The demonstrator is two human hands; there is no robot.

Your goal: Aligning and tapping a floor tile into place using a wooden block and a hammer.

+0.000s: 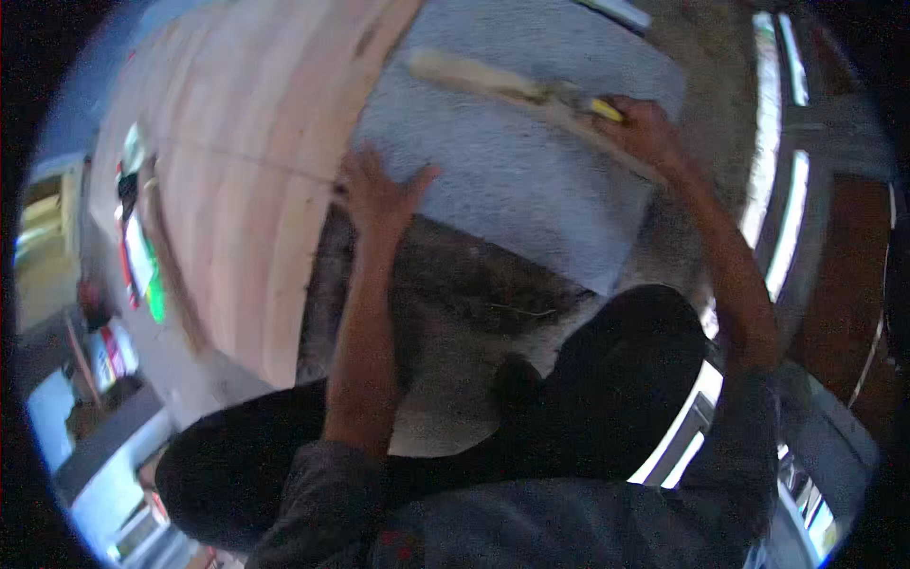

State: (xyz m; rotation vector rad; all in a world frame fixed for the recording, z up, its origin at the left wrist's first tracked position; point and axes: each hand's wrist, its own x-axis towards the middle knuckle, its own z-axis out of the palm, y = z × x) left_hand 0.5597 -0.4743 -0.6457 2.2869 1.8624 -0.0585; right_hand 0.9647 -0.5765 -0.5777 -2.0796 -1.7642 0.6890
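Note:
A pale grey sheet (493, 180) lies in front of me, beside a large wooden panel (227, 228). A light wooden strip (455, 74) runs diagonally across the sheet. My right hand (645, 128) grips a small yellow-handled tool (607, 108) on the strip; the tool's working end is blurred. My left hand (384, 190) has its fingers spread, resting at the sheet's near left corner beside the wooden panel's edge.
A long wooden piece (166, 256) and small red, white and green items (142, 256) lie at the left. Light metal strips (763, 123) run along the right beside a brown panel (834, 284). My dark-clad legs (616, 379) are below my hands.

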